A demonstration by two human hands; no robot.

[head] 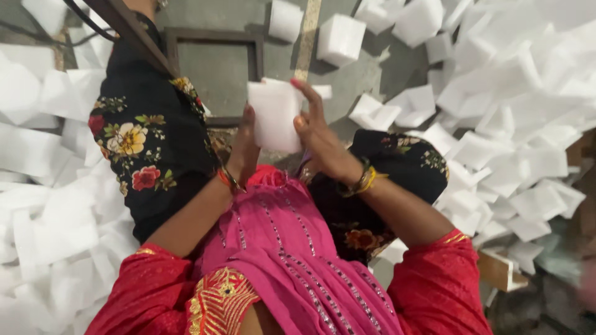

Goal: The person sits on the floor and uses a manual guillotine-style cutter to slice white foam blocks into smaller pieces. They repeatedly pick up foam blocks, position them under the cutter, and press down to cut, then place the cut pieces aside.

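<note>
I hold a white foam block point(273, 115) upright in front of me with both hands. My left hand point(243, 144) grips its left edge from behind, mostly hidden by the block. My right hand point(316, 133) clasps its right side, fingers spread up along the face. Bangles ring both wrists. My knees, in black floral cloth point(152, 133), rise on either side, and a pink scarf point(292, 248) lies over my lap.
Piles of white foam pieces point(515, 124) cover the floor at right and left point(43, 205). A dark square metal frame point(214, 68) lies on the grey floor ahead. A wooden piece point(500, 270) sits at lower right.
</note>
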